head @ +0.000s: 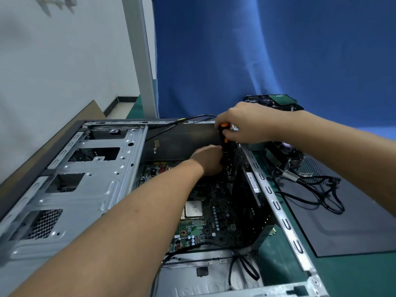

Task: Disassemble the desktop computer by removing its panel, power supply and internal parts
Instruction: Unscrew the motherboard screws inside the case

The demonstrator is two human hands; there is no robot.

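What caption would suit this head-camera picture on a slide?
Inside an open computer case, right hand grips an orange-and-black screwdriver, left hand steadies it over the motherboard.

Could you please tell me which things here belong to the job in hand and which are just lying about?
In use: screwdriver, gripped by right hand and left hand; open case; motherboard inside it.
Lying about: side panel on the table; hard drive behind; removed unit with black cables; cardboard at left.

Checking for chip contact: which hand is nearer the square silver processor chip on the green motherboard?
Left. The left hand is beyond the silver processor chip, over the motherboard; the right hand is farther back and higher.
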